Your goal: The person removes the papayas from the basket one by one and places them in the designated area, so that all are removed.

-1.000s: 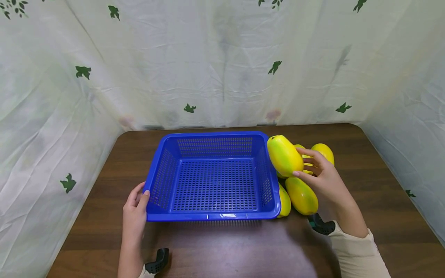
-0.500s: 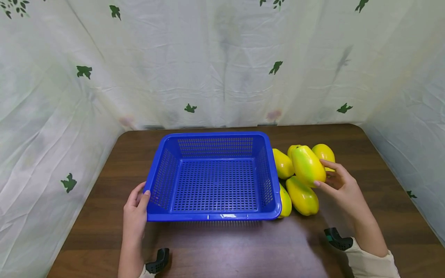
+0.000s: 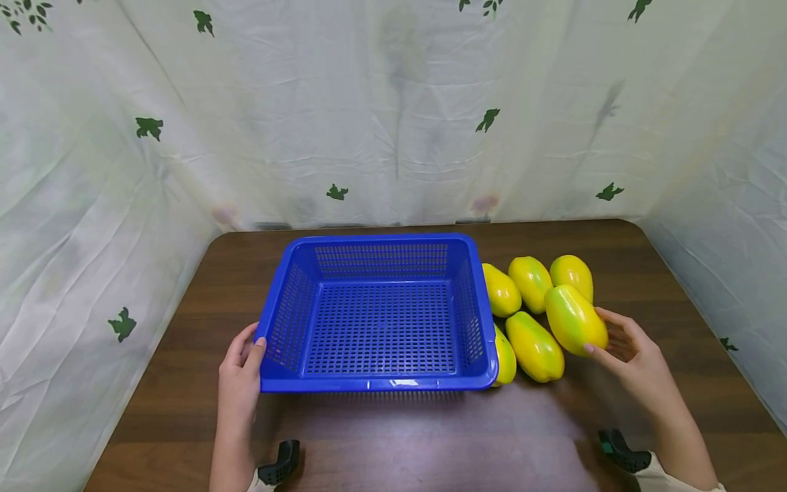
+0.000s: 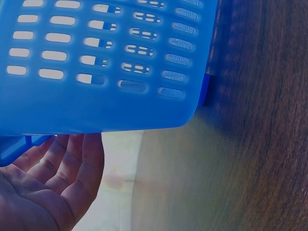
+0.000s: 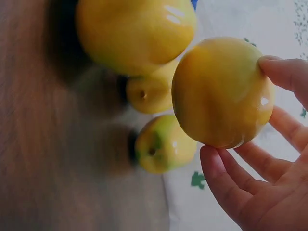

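Note:
My right hand (image 3: 639, 359) holds a yellow papaya (image 3: 576, 320) with a greenish tinge between thumb and fingertips. In the right wrist view this papaya (image 5: 221, 94) is off the table, with the thumb on one side and fingers on the other. More papayas lie to its left and behind it, including a near one (image 3: 535, 347) and a far right one (image 3: 572, 273). A blue plastic basket (image 3: 378, 383) stands left of them, its holed floor bare. My left hand (image 3: 240, 372) grips its left rim, thumb on top; the left wrist view shows fingers (image 4: 91, 163) curled under the rim.
The basket's right side partly hides two papayas, a front one (image 3: 505, 359) and one behind it (image 3: 501, 290). Brown wooden table (image 3: 393, 444) extends in front and to the right. A pale curtain (image 3: 393, 137) with green leaf shapes surrounds the back and sides.
My right hand has carried the papaya rightward and toward me, from beside the basket's right rim to the right side of the group. The left hand and basket have stayed put.

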{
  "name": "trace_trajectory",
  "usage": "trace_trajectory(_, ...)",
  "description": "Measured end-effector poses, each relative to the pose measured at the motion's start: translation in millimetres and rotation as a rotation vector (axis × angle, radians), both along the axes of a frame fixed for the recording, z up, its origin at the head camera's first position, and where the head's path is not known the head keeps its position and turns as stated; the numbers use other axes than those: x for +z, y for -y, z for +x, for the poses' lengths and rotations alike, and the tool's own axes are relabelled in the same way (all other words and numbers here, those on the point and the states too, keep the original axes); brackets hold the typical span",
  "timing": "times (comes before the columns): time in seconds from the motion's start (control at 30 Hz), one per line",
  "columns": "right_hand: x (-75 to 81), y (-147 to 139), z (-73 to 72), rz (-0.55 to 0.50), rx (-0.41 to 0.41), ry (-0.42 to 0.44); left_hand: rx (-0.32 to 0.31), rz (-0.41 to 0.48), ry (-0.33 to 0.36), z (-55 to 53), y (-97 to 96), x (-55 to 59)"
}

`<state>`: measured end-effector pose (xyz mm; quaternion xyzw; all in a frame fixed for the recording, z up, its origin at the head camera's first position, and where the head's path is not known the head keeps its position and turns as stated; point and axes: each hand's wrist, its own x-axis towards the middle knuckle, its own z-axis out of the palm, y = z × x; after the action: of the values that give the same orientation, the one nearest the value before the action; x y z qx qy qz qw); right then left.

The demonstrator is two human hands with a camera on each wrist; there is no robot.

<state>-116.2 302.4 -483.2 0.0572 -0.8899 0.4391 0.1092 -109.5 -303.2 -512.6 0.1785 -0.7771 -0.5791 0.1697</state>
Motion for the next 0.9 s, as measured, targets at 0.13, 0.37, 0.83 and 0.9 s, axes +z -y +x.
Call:
trace_trajectory(0.13,-4.0,-4,6.4,0.04,-0.033,0.041,0.003,-0.007,0.001,-0.1,0.4,-0.1)
trace_trajectory(0.37,6.1,6,17.4,0.051,-0.053,0.15,0.005,-0.016,0.005,-0.5,0.9,0.0)
trace_trajectory(0.83,26.2,23,23.6,0.014,0.029,0.244,-0.005,-0.015,0.002,-1.0,4.5,0.4)
trace_trajectory(0.9,24.6,23,22.8,0.002,0.017,0.248,0.004,-0.061,-0.002,-0.7,5.3,0.0)
